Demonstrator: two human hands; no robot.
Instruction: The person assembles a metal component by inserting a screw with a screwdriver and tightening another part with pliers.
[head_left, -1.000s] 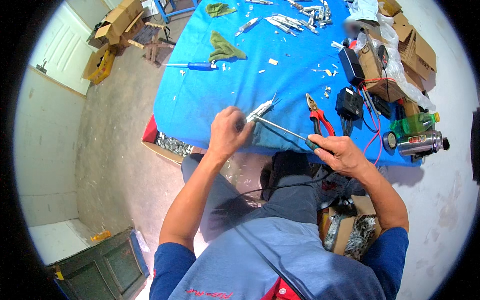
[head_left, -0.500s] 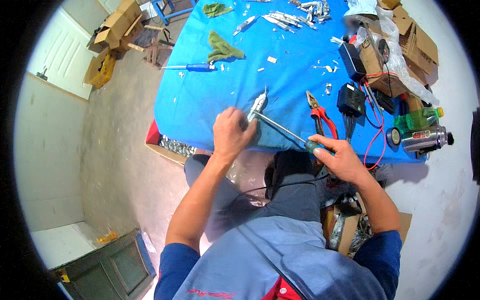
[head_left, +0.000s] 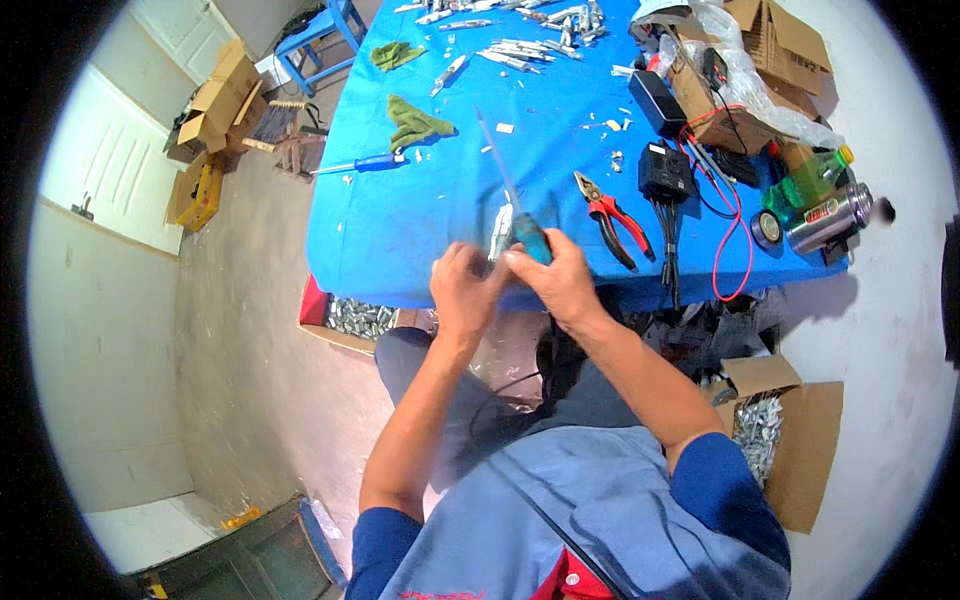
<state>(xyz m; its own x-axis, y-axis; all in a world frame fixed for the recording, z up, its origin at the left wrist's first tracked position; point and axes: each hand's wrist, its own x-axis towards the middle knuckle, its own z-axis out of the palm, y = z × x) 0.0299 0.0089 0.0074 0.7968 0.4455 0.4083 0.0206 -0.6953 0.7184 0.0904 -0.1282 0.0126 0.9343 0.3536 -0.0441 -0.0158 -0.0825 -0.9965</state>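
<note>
Close to the table's near edge, my left hand (head_left: pixel 466 295) is closed around the lower end of a small white and silver elongated part (head_left: pixel 501 231). My right hand (head_left: pixel 565 285) grips a screwdriver (head_left: pixel 534 241) by its teal handle, the long shaft pointing up and away over the cloth. Both hands are side by side, their fingertips nearly meeting beside the part. Motion blur hides the exact finger contact. Pliers (head_left: pixel 606 214) with red and black handles lie to the right of my right hand.
A blue screwdriver (head_left: pixel 376 162) and green rags (head_left: pixel 416 124) lie at left on the blue cloth (head_left: pixel 400 230). Similar white parts (head_left: pixel 515 52) are heaped at the far side. At right are a black box with cables (head_left: pixel 664 172), a metal flask (head_left: pixel 830 220) and a green bottle (head_left: pixel 805 190).
My right hand has come left to my left hand. The screwdriver, earlier pointing left with its tip at the white part, now points up and away. The view has shifted slightly.
</note>
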